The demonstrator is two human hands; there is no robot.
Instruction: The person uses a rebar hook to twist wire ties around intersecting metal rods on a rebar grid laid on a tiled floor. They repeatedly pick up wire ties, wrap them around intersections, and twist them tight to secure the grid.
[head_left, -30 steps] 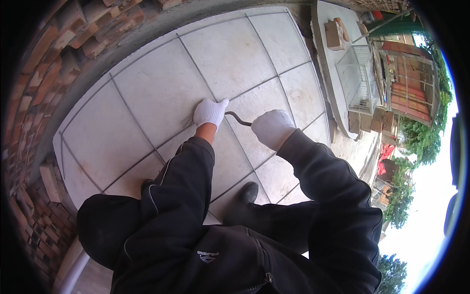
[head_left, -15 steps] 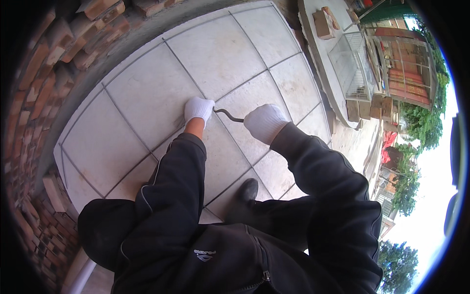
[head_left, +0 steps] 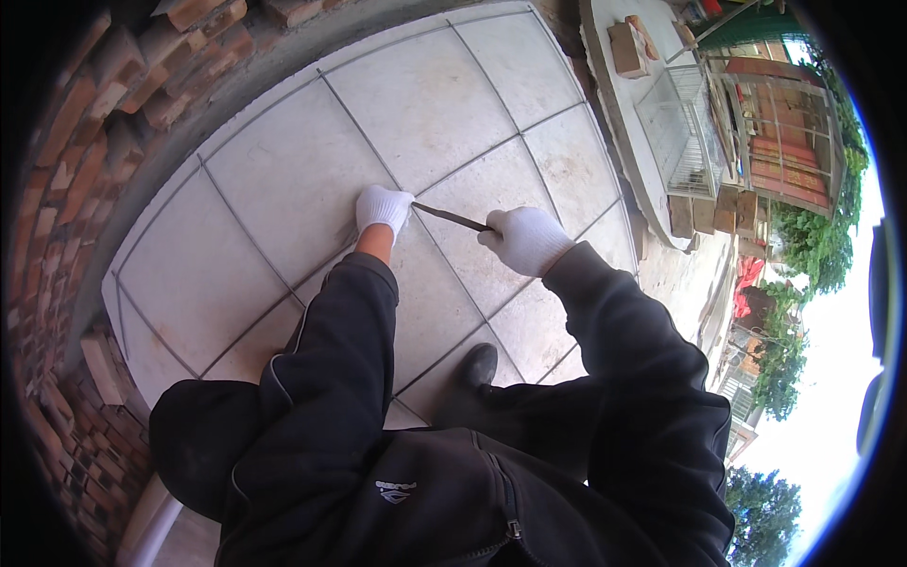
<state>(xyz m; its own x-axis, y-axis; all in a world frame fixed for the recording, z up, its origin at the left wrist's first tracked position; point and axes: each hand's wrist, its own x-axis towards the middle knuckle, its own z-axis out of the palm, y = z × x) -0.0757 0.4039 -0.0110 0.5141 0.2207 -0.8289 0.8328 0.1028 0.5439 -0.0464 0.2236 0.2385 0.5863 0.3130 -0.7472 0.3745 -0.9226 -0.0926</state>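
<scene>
Gloves (white) on both, right hand (head_left: 527,238) closed around thin metal tool (head_left: 452,217), left hand (head_left: 382,208) gripping its tip on tile joint (head_left: 416,248)

A thin dark metal rod (head_left: 452,217) lies slanted above the tile joint.

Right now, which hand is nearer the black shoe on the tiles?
Right. The right hand in its white glove is up and slightly right of the black shoe; the left hand is farther off, up and to the left.

White gloves (head_left: 383,210), black sleeves (head_left: 331,359) and a dark metal rod (head_left: 452,217) over pale grey tiles (head_left: 283,180); red-brown bricks (head_left: 66,180) border them.
</scene>
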